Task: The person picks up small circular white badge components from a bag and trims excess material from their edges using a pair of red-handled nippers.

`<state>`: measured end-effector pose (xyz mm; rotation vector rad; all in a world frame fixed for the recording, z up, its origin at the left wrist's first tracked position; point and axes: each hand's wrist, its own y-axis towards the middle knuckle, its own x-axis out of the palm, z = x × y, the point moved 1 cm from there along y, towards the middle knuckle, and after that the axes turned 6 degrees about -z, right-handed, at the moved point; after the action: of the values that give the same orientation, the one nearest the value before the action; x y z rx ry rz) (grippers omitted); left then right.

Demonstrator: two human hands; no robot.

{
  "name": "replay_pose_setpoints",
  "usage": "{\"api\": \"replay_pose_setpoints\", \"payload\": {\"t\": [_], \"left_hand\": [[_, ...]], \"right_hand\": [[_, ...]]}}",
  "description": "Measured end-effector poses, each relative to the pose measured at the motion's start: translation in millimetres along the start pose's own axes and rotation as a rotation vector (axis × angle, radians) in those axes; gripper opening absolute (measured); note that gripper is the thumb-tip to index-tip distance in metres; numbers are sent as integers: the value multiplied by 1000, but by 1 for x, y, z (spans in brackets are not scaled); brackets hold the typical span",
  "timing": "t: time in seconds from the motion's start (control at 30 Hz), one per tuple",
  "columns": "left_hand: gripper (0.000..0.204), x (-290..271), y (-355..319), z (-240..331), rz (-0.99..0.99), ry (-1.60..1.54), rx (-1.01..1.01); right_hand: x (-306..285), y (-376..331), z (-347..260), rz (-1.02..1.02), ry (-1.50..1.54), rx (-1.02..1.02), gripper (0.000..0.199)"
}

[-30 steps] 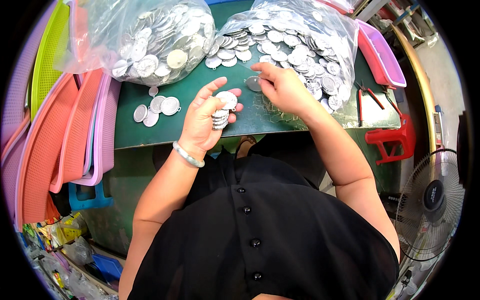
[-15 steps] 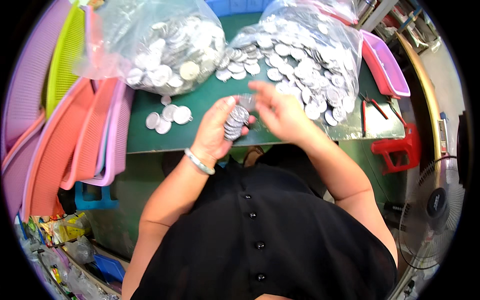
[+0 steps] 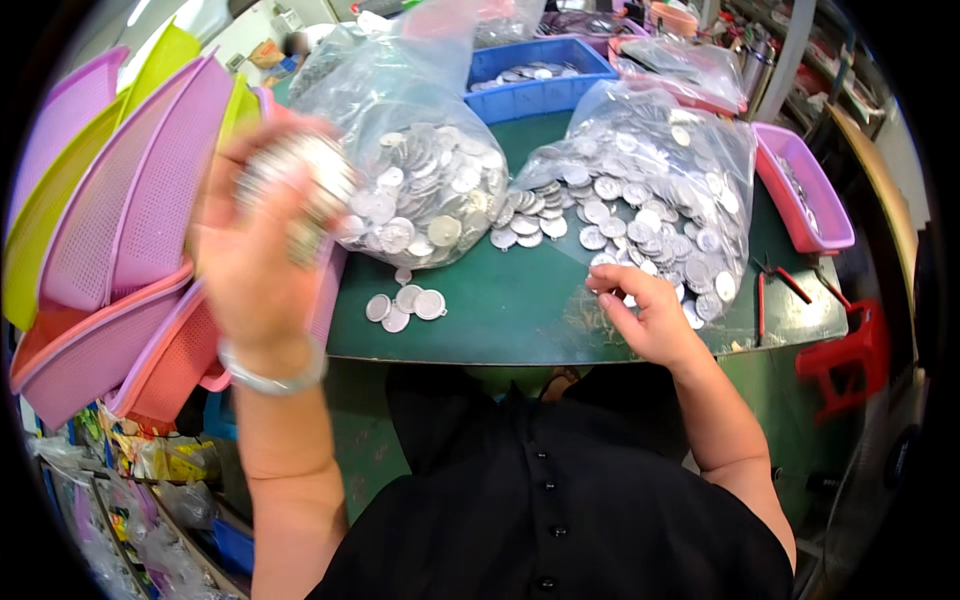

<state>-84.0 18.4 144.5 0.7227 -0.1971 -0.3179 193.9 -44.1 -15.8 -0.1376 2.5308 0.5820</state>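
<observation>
My left hand is raised at the left in front of the stacked baskets, wrapped round a bunch of silver metal discs that motion blurs. My right hand hovers over the table's front, by the near side of a spread of round silver discs, some with a small loop. Its thumb and fingers are apart, and I see nothing between them. The spread spills out of a clear plastic bag. Another clear bag full of similar discs stands to its left. Several loose discs lie near the front edge.
Stacked plastic baskets crowd the left side. A blue tray with discs sits at the back of the green table. At the right are a pink basket, red-handled pliers and a red stool.
My left hand has swung up and left, away from the middle, with the discs. My right hand has separated from it and moved right and down. The view has shifted, showing more of the table's back.
</observation>
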Motion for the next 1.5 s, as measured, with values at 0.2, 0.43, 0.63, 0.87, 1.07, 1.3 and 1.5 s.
{"api": "replay_pose_setpoints", "payload": {"t": [0.2, 0.43, 0.63, 0.87, 1.07, 1.3, 1.5], "left_hand": [[24, -70, 103, 2, 109, 527, -10], [31, -61, 123, -38, -132, 700, -350], [18, 34, 54, -26, -150, 664, 174], [15, 72, -55, -131, -455, 273, -612], [28, 93, -88, -191, -161, -340, -984], [8, 105, -81, -211, -149, -567, -1006], [4, 107, -77, -213, -227, -580, -1063]], "right_hand": [[-22, -11, 18, 90, -245, -16, 23], [-43, -2, 45, 142, -501, 69, 26], [-42, 30, 65, 46, -634, 175, 35], [-25, 62, 79, 31, -524, 289, 41], [-28, 58, 70, 55, 185, 422, 35], [-34, 39, 46, -107, 102, 299, 35], [-36, 6, 36, -161, -649, 39, 46]]}}
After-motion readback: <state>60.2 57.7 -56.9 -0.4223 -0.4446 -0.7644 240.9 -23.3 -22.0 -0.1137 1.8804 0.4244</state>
